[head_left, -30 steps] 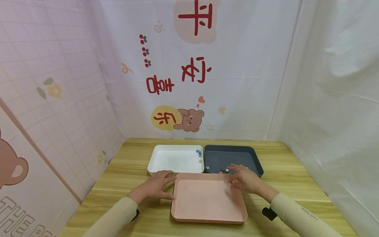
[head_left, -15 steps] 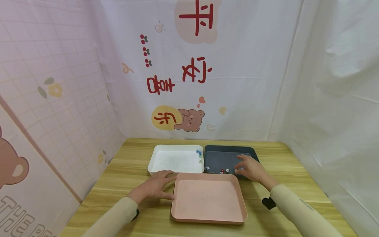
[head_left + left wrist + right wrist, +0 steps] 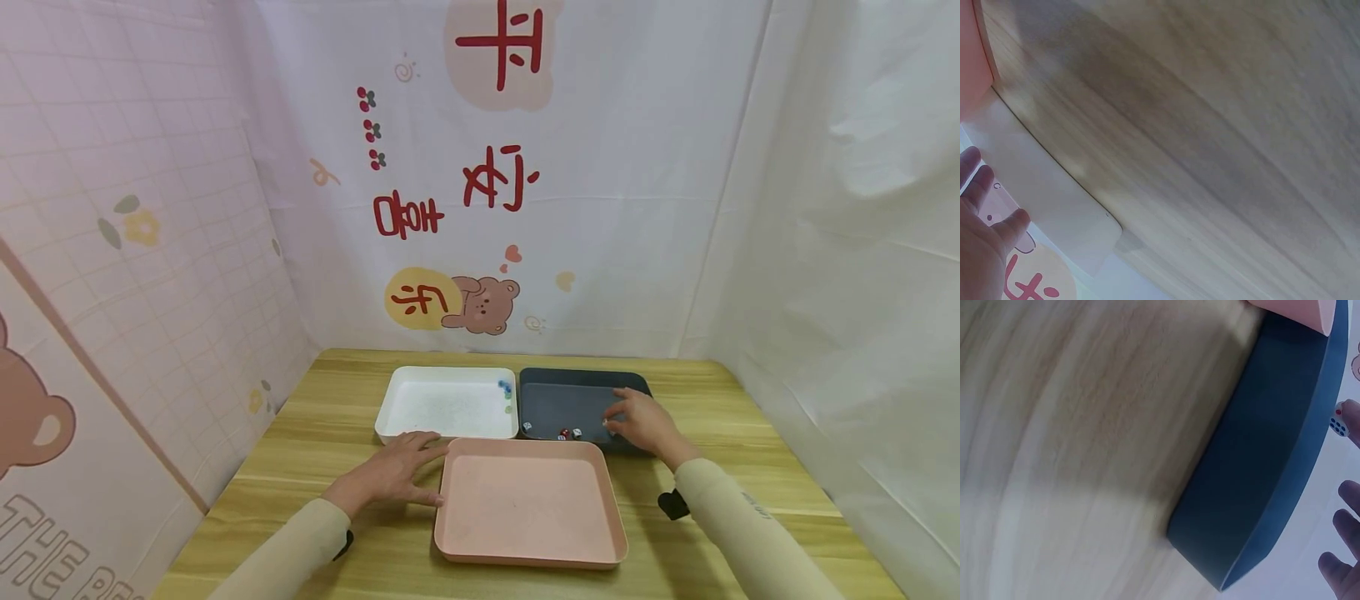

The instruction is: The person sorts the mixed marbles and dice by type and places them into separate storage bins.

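In the head view my right hand (image 3: 647, 425) is over the right part of the dark grey tray (image 3: 585, 379). It pinches a white die (image 3: 1339, 420) at its fingertips; the right wrist view shows red and dark blue pips on it, above the tray's rim. Several dice, white ones and a red die (image 3: 565, 432), lie along the tray's near side. My left hand (image 3: 393, 475), fingers spread and relaxed, rests at the left edge of the pink tray (image 3: 528, 508). No loose object shows inside the pink tray.
A white tray (image 3: 442, 402) stands left of the dark one, with small blue and greenish pieces (image 3: 506, 389) along its right side. All three trays sit on a wooden table (image 3: 330, 392). Printed cloth (image 3: 600, 208) hangs behind and at both sides.
My right hand has moved from the pink tray's right far corner to over the dark tray, carrying the die. The left hand and the trays have stayed put.
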Demonstrator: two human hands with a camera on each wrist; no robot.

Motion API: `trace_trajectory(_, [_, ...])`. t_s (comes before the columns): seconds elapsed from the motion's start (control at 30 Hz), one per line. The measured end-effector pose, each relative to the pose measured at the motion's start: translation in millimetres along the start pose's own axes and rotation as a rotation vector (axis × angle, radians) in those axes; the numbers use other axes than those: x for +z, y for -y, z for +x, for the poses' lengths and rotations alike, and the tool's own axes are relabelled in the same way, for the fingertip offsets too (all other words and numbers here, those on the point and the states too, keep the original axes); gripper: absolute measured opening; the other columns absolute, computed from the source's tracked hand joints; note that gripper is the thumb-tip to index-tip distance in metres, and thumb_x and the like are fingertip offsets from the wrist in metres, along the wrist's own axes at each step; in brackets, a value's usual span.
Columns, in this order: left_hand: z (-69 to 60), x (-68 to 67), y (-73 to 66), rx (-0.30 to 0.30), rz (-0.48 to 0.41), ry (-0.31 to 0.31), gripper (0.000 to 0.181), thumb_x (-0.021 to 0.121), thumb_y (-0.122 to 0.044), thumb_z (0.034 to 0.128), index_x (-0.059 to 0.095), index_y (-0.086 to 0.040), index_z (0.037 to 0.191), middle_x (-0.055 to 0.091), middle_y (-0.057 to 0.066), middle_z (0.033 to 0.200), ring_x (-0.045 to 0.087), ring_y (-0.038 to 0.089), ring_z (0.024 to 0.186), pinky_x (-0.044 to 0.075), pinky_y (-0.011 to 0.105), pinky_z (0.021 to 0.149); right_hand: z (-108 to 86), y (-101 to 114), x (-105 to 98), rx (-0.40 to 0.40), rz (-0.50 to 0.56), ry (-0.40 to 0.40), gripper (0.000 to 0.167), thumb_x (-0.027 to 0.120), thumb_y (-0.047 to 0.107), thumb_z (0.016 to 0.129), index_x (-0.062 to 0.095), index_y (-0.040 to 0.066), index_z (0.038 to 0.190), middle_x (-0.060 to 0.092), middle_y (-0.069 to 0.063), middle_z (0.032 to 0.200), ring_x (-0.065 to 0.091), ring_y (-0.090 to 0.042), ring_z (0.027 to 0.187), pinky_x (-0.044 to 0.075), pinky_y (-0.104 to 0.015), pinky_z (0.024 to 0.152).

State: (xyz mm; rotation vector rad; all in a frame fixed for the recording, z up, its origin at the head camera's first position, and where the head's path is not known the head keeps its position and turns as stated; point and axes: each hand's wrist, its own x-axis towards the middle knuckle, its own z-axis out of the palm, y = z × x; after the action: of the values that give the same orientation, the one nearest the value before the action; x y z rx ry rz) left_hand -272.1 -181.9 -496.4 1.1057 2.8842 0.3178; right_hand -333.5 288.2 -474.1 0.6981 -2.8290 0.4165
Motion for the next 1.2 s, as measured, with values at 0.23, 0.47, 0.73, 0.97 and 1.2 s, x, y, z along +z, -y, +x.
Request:
trace_trajectory(0.23, [0.1, -0.1, -1.0, 0.002, 0.006, 0.003, 0.088, 0.066, -0.07, 0.0814, 0.046, -0.018, 0.15, 0.038, 0.012, 0.153, 0.034, 0.034, 0.141, 0.026, 0.053, 0.115, -1.9, 7.1, 1.3, 0.031, -0.04, -0.026, 0.027, 0.075, 0.02, 0.089, 0.076, 0.005, 0.111, 0.048, -0.034, 0.139, 0.043, -0.054, 0.129, 0.035, -0.069, 0.101])
trace_trajectory(0.47, [-1.2, -2.6, 0.4, -0.006, 0.011, 0.008, 0.089, 0.065, -0.071, 0.0809, 0.046, -0.017, 0.15, 0.038, 0.013, 0.153, 0.034, 0.035, 0.141, 0.026, 0.054, 0.115, -4.5, 9.7, -0.4, 0.049, -0.023, -0.055, 0.038, 0.07, 0.023, 0.093, 0.069, 0.002, 0.124, 0.046, -0.034, 0.141, 0.041, -0.055, 0.129, 0.033, -0.071, 0.101])
trace_trajectory(0.73, [-2.5, -8.2, 0.9, -0.021, -0.017, 0.026, 0.089, 0.067, -0.069, 0.081, 0.046, -0.017, 0.15, 0.038, 0.015, 0.153, 0.034, 0.037, 0.141, 0.025, 0.056, 0.115, -4.4, 11.5, 1.4, 0.051, -0.032, -0.061, 0.043, 0.068, 0.027, 0.095, 0.066, 0.002, 0.129, 0.045, -0.034, 0.142, 0.04, -0.053, 0.131, 0.033, -0.07, 0.102])
trace_trajectory(0.97, [-2.6, -8.9, 0.9, -0.02, -0.037, -0.003, 0.082, 0.067, -0.064, 0.0849, 0.048, -0.016, 0.148, 0.039, 0.018, 0.151, 0.034, 0.039, 0.139, 0.026, 0.057, 0.114, -5.0, 19.1, 3.1, 0.039, -0.078, -0.081, 0.045, 0.066, 0.031, 0.096, 0.064, 0.004, 0.131, 0.045, -0.033, 0.142, 0.041, -0.052, 0.131, 0.03, -0.074, 0.101])
trace_trajectory(1.2, [17.6, -11.7, -5.5, -0.107, 0.053, -0.147, 0.059, 0.058, -0.05, 0.0973, 0.054, -0.012, 0.143, 0.041, 0.021, 0.149, 0.033, 0.039, 0.141, 0.02, 0.066, 0.112, -14.8, 28.3, -1.3, 0.093, -0.095, -0.059, 0.057, 0.06, 0.041, 0.098, 0.055, 0.004, 0.141, 0.04, -0.032, 0.147, 0.036, -0.051, 0.135, 0.024, -0.075, 0.104])
